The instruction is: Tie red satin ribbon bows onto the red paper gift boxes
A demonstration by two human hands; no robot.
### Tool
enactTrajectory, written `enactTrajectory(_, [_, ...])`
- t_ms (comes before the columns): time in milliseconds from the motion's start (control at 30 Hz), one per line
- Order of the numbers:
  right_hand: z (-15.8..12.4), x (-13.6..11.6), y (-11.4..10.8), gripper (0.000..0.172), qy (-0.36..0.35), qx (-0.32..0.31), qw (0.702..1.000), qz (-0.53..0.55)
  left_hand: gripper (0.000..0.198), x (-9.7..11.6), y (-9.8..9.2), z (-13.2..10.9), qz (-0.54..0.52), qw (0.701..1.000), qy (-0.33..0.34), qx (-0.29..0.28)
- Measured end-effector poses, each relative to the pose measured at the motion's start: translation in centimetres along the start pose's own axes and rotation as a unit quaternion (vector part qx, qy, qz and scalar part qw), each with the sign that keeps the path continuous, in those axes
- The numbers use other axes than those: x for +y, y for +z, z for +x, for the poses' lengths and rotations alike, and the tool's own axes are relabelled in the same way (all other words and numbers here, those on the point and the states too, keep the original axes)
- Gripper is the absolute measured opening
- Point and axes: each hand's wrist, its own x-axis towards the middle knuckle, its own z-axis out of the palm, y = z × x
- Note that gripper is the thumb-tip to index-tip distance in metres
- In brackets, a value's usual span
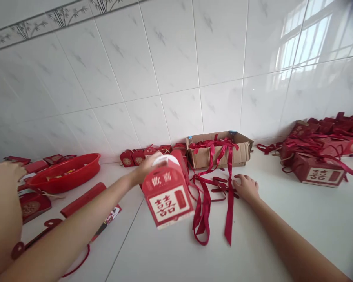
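Note:
My left hand [148,166] grips the top of a red gift box [167,196] with a white double-happiness label and holds it tilted above the white counter. My right hand [246,186] rests on the counter to the right of the box. Its fingers are curled down onto the end of a red ribbon [223,188], one of several loose ribbons [204,211] that trail from the cardboard box toward me.
An open cardboard box [241,154] draped with ribbons stands at the tiled wall. Small red boxes [135,156] line the wall; a pile of finished boxes [320,160] lies at right. A red basin [76,170] and flat red cartons [82,199] lie left, beside another person's hand [6,176].

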Motion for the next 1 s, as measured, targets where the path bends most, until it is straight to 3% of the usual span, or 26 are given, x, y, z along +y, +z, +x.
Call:
enactTrajectory(100, [0.0,0.0,0.0,0.038,-0.002,0.002,1.000,0.004,0.036,-0.9,1.7,-1.4,0.037,0.993,0.068,-0.091])
enactTrajectory(233, [0.1,0.0,0.0,0.038,0.001,0.004,1.000,0.010,0.032,-0.6,1.0,-3.0,0.131,0.983,0.115,-0.058])
enactTrajectory(300, [0.2,0.0,0.1,0.038,0.003,0.003,1.000,0.014,0.034,0.7,0.0,-4.2,0.114,0.986,0.107,-0.056])
enactTrajectory(433, [0.3,-0.1,0.2,0.038,0.006,0.002,1.000,0.024,0.046,3.4,-0.6,-7.1,0.131,0.974,0.086,-0.161])
enactTrajectory(533, [0.2,-0.2,0.0,0.038,0.008,0.007,0.999,0.033,0.072,3.6,0.7,-8.8,0.245,0.962,0.026,-0.120])
enactTrajectory(600, [0.0,-0.3,-0.2,0.038,0.006,0.020,0.999,0.041,0.067,3.3,1.6,-9.5,0.271,0.958,-0.012,-0.096])
enactTrajectory(667, [-0.4,-0.8,-0.5,0.038,-0.011,0.038,0.998,0.052,0.060,3.5,1.8,-10.0,0.238,0.963,-0.015,-0.122])
enactTrajectory(767, [-1.6,-2.3,-1.0,0.035,-0.082,0.053,0.992,0.077,0.060,4.6,0.8,-10.6,0.167,0.964,0.023,-0.203])
enactTrajectory(867, [-3.8,-4.6,-1.6,0.028,-0.194,0.029,0.974,0.110,0.056,6.0,-0.3,-11.0,0.148,0.952,0.067,-0.260])
enactTrajectory(1000, [-7.6,-7.4,-1.6,0.023,-0.391,-0.072,0.904,0.157,0.052,7.4,-0.5,-11.0,0.113,0.936,0.111,-0.315])
